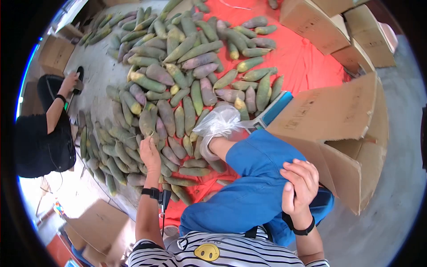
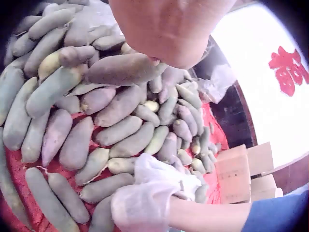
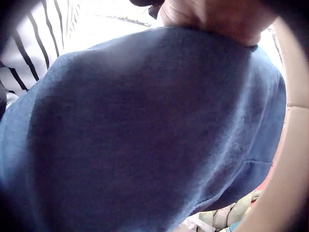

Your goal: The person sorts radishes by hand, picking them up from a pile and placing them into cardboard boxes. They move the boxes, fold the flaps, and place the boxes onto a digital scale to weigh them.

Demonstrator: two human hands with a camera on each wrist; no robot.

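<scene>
My left hand (image 1: pixel 151 155) reaches into a broad heap of long green and purplish radishes (image 1: pixel 180 118). It grips the near end of one radish (image 1: pixel 145 123). From the left wrist, that radish (image 2: pixel 120 68) looks purplish-brown and lies sideways over others, its end tucked against the hand (image 2: pixel 169 29); most of the fingers are hidden behind the palm there. My right hand (image 1: pixel 301 184) rests on the blue trouser leg (image 1: pixel 262 164) with loosely bent fingers and no object in it. The right wrist view shows mostly blue cloth (image 3: pixel 145 125) below that hand (image 3: pixel 217 19).
A foot wrapped in a clear plastic bag (image 1: pixel 220 122) stands among the radishes on red sheeting (image 1: pixel 307 66). Right of it are a blue-edged scale (image 1: pixel 275 109) and an open cardboard box (image 1: pixel 329 111). Another person (image 1: pixel 44 138) is at the left; more boxes (image 1: pixel 311 26) stand behind.
</scene>
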